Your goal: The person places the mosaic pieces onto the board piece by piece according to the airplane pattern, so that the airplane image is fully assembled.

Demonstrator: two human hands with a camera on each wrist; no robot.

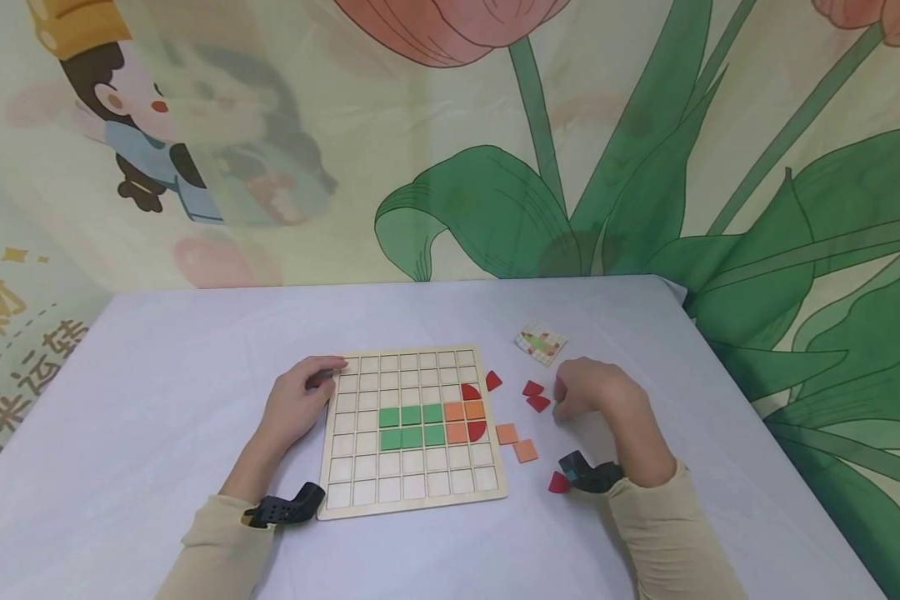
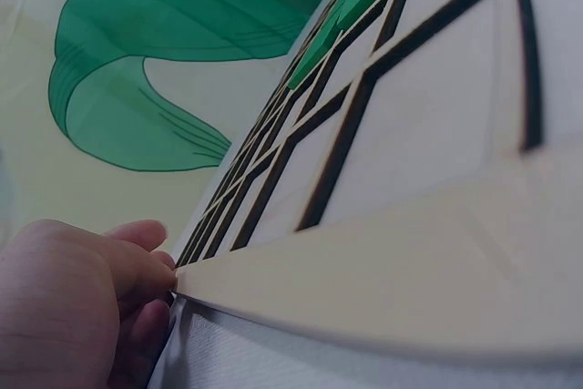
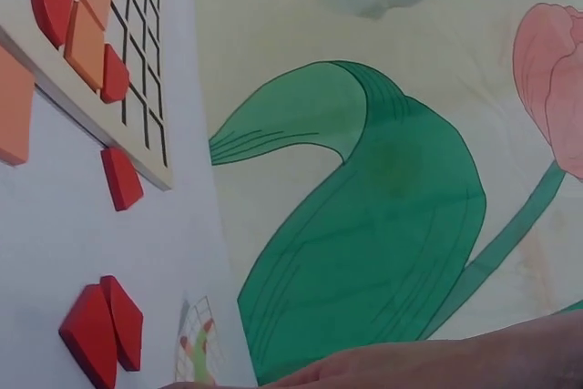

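A wooden grid board (image 1: 412, 492) lies flat, with green squares (image 1: 411, 414), orange squares (image 1: 456, 432) and two red quarter-round pieces (image 1: 477, 431) in its cells. At its upper left corner the left hand (image 1: 294, 402) pinches the edge; the left wrist view shows its fingers (image 2: 137, 266) curled at that corner. Right of the board, the right hand (image 1: 598, 392) is lowered to the cloth, a sliver of a green piece (image 1: 557, 407) showing at its bent fingertips. Only part of the right hand (image 3: 392, 366) enters the right wrist view's bottom edge, its fingertips hidden.
Between board and right hand lie loose red pieces (image 1: 538, 403) and two orange squares (image 1: 525, 451). Another red piece (image 1: 558, 482) is beside the right wrist's camera. A small pattern card (image 1: 541, 342) rests beyond the right hand. A printed curtain hangs behind the white-covered table (image 1: 217, 333).
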